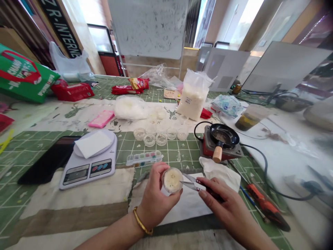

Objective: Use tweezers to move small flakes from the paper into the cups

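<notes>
My left hand [158, 196], wearing a gold bangle, is closed around a small clear round cup [172, 180]. Cream-coloured contents with a few dark specks show inside it. In my right hand [221, 198] is a pair of tweezers [191, 184], its two pointed metal tips slightly apart at the cup's right rim. Whether the tips touch the cup I cannot tell. Below both hands lies a white sheet [179, 210] on a cloth. Several clear round cups [161, 139] stand beyond, behind a clear compartment box [144, 158] with coloured bits.
At left, a kitchen scale [90, 166] carries a white paper [93, 143] beside a black tablet-like slab [47, 161]. A small black pan [224, 134] sits on a hot plate [205, 149] at right, near a crumpled tissue [221, 172], cables and an orange-handled tool [265, 203]. A bag of white granules [194, 97] stands behind.
</notes>
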Available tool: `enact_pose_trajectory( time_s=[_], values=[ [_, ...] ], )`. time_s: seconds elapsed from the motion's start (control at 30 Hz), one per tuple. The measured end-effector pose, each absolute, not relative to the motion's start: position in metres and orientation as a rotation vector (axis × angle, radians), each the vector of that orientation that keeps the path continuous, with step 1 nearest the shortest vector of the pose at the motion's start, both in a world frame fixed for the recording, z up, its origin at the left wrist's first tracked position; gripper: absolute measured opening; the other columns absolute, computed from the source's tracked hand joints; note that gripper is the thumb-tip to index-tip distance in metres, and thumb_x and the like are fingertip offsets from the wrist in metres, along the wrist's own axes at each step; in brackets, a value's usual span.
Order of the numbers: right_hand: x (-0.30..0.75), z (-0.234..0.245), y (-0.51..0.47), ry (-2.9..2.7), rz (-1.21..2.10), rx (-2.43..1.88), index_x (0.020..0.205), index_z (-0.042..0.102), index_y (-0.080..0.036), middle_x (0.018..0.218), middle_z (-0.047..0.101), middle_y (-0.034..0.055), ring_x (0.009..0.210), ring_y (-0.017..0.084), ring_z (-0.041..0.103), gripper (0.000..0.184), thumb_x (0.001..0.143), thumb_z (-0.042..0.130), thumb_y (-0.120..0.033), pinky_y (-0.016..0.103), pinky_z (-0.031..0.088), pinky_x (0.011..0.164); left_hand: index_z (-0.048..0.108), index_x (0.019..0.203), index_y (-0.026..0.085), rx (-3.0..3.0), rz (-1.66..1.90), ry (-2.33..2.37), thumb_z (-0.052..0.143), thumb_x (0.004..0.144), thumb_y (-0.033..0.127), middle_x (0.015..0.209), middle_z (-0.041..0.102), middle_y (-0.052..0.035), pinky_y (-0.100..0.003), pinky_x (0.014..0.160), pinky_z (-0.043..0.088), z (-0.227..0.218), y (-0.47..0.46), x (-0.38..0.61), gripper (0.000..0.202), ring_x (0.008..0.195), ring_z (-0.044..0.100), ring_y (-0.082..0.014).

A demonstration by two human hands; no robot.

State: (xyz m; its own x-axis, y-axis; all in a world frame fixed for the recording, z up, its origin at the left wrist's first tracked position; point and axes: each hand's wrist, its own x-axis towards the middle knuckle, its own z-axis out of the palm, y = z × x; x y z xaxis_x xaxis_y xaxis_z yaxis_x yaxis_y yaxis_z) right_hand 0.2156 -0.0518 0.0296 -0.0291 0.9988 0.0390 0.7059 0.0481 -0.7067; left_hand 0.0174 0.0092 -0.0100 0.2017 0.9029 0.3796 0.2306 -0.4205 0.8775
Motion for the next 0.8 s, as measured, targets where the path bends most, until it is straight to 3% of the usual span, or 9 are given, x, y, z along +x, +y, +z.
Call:
enact_pose_trajectory(
  time_s=[0.17, 0.3, 0.53, 0.8],
  values=[
    [0.219, 0.034, -0.04, -1.834, 0.675, -1.701, 0.112, 0.064, -0.023, 0.081, 0.061, 0.0033, 0.077, 0.017, 0.06, 0.032, 0.089, 0.05, -0.04, 0.03, 0.049, 0.069, 0.045, 0.11, 0.027, 1.725, 1.065, 0.895, 0.07, 0.065, 0.013, 0.111, 0.048, -0.0031, -0.034, 0.089, 0.046, -0.003, 0.012, 0.011, 0.054, 0.1, 0.054, -0.0199],
    [0.223, 0.037, -0.029, -1.791, 0.618, -1.699, 0.11, 0.065, -0.021, 0.083, 0.064, 0.0047, 0.078, 0.018, 0.062, 0.032, 0.088, 0.051, -0.04, 0.03, 0.05, 0.068, 0.046, 0.112, 0.024, 1.473, 0.843, 0.769, 0.073, 0.062, 0.015, 0.097, 0.056, -0.0019, -0.03, 0.078, 0.048, 0.0, 0.013, 0.01, 0.058, 0.086, 0.058, -0.0183],
    [0.227, 0.041, -0.045, -1.777, 0.564, -1.67, 0.112, 0.063, -0.026, 0.099, 0.066, 0.006, 0.093, 0.02, 0.063, 0.029, 0.087, 0.055, -0.038, 0.027, 0.053, 0.069, 0.036, 0.121, 0.028, 1.125, 0.963, 0.648, 0.071, 0.064, 0.012, 0.122, 0.054, -0.0057, -0.028, 0.083, 0.043, 0.001, 0.015, 0.012, 0.069, 0.101, 0.055, -0.0177],
    [0.218, 0.033, -0.067, -1.783, 0.587, -1.639, 0.116, 0.06, -0.028, 0.087, 0.063, 0.0018, 0.08, 0.015, 0.062, 0.029, 0.089, 0.053, -0.034, 0.024, 0.052, 0.067, 0.044, 0.107, 0.027, 1.261, 1.03, 0.668, 0.084, 0.06, 0.021, 0.113, 0.054, -0.0019, -0.028, 0.081, 0.044, -0.004, 0.016, 0.01, 0.062, 0.095, 0.055, -0.0167]
  ],
)
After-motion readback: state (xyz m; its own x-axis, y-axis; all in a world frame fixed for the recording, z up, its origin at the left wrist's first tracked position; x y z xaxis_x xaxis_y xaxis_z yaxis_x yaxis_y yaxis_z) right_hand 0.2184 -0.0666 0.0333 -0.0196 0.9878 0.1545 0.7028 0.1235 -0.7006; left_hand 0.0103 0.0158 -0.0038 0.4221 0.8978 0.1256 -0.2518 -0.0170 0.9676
